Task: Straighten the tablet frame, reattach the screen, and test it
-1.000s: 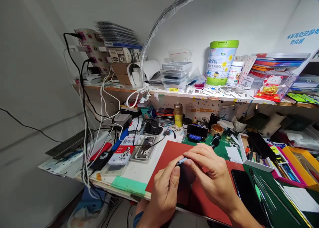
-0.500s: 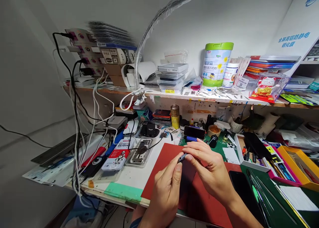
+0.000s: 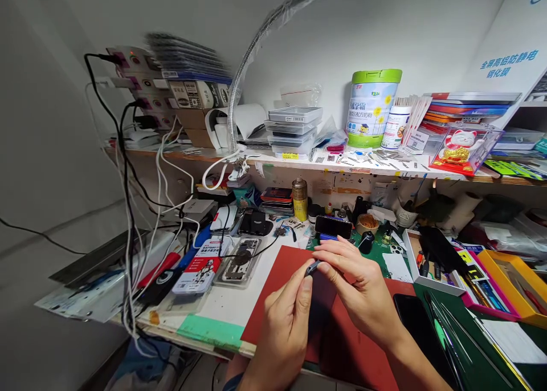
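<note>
My left hand [image 3: 285, 317] pinches a small dark object with a rounded grey edge [image 3: 313, 268] between thumb and forefinger. My right hand [image 3: 354, 285] grips the same object's other side with its thumb and fingertips, the other fingers stretched out above. Most of the object is covered by my fingers, so its kind cannot be made out. Both hands are above a reddish-brown mat [image 3: 267, 305], on which dark shading falls between them. Right of my right wrist lies a black phone [image 3: 416, 325], with tweezers [image 3: 442, 334] beside it.
An opened phone in a clear tray [image 3: 240, 261] and a battery pack box [image 3: 199, 268] lie left of the mat. Tool trays [image 3: 433, 265] stand on the right. Cables [image 3: 128, 237] hang at the left. A shelf [image 3: 342, 166] and lamp arm [image 3: 239, 83] are overhead.
The view has shifted slightly. Both hands keep nearly the same pose on the small dark object, which appears slightly turned.
</note>
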Available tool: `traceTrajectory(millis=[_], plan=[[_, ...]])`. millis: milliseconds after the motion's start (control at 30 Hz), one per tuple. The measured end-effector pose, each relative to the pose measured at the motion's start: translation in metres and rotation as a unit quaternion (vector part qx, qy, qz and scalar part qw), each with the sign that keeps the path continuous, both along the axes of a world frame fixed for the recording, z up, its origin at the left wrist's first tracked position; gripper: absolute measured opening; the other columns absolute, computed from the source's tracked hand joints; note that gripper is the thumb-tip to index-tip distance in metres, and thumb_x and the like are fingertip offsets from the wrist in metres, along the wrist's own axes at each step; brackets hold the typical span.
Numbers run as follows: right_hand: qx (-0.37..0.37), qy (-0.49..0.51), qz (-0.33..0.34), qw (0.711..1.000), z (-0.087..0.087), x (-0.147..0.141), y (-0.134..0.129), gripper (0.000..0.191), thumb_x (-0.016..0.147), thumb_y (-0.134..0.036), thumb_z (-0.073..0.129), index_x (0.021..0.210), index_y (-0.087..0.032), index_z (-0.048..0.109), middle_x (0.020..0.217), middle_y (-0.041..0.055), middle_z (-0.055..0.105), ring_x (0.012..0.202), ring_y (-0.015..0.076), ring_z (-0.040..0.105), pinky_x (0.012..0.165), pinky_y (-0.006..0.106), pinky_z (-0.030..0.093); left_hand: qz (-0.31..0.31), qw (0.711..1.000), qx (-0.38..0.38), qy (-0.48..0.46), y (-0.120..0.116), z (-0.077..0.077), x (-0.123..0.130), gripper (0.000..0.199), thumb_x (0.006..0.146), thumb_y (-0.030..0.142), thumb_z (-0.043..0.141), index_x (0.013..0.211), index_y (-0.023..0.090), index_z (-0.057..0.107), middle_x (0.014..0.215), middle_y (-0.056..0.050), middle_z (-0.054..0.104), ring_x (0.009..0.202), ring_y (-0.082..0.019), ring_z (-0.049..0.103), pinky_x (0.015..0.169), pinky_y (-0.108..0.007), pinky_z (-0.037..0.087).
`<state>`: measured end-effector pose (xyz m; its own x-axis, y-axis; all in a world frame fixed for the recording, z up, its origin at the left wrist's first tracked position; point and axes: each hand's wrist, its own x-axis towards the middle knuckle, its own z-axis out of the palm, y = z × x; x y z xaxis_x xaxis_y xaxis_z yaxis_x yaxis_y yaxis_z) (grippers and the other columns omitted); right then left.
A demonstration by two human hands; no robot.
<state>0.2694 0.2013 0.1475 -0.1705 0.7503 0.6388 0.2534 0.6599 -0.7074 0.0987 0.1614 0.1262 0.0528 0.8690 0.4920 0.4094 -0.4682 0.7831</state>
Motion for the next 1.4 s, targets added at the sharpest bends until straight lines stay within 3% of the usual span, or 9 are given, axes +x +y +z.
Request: traceTrajectory(millis=[300,467,733,967,1200,1400], plan=[[-0.015,0.001,0.003,1.0,-0.003,0.0,0.003,0.021,0.107,-0.035,0.068,0.122,-0.035,0.083,0.124,0.0043,0.084,0.124,0.0274,0.075,0.126,0.064,0.04,0.0,1.0,-0.019,0.016,-0.003,-0.001,-0.007,0.044,0.113,0.036,0.046,0.147,0.019,0.069,0.148,-0.012,0.071,0.138,-0.026,0.068,0.114,-0.036,0.058],[-0.039,0.007,0.001,0.999,-0.002,0.0,0.006,0.023,0.108,-0.036,0.066,0.122,-0.034,0.083,0.131,0.005,0.081,0.139,0.0303,0.067,0.128,0.066,0.038,0.004,0.998,-0.032,0.049,-0.002,0.005,-0.006,0.047,0.113,0.038,0.046,0.153,0.022,0.064,0.156,-0.011,0.063,0.143,-0.028,0.063,0.116,-0.041,0.057],[-0.039,-0.02,0.002,0.999,-0.004,-0.001,0.01,0.037,0.108,-0.037,0.063,0.141,-0.024,0.074,0.152,0.0101,0.069,0.154,0.031,0.052,0.128,0.06,0.044,-0.001,0.997,-0.049,0.053,0.007,0.013,0.006,0.053,0.114,0.04,0.041,0.16,0.016,0.054,0.163,-0.013,0.055,0.152,-0.027,0.051,0.123,-0.038,0.049],[0.0,-0.052,-0.003,0.999,-0.003,0.003,0.016,0.039,0.108,-0.032,0.063,0.146,-0.026,0.071,0.152,0.0086,0.069,0.152,0.0304,0.055,0.127,0.057,0.047,-0.004,0.995,-0.059,0.077,0.01,0.018,0.006,0.056,0.115,0.04,0.039,0.164,0.016,0.047,0.167,-0.012,0.048,0.156,-0.026,0.044,0.123,-0.04,0.048],[0.021,-0.077,-0.002,0.997,0.001,0.012,0.024,0.039,0.109,-0.028,0.061,0.146,-0.026,0.071,0.152,0.0082,0.069,0.148,0.0294,0.06,0.126,0.053,0.049,-0.014,0.993,-0.069,0.093,0.011,0.011,0.0,0.055,0.112,0.041,0.047,0.163,0.022,0.05,0.169,-0.01,0.046,0.156,-0.027,0.046,0.121,-0.04,0.051],[0.011,-0.095,-0.008,0.995,0.002,0.019,0.032,0.039,0.109,-0.032,0.06,0.145,-0.023,0.071,0.152,0.0095,0.069,0.146,0.0292,0.061,0.126,0.051,0.049,-0.022,0.995,-0.06,0.071,0.017,0.009,0.007,0.056,0.112,0.041,0.047,0.16,0.014,0.053,0.164,-0.014,0.054,0.152,-0.027,0.052,0.123,-0.039,0.048]])
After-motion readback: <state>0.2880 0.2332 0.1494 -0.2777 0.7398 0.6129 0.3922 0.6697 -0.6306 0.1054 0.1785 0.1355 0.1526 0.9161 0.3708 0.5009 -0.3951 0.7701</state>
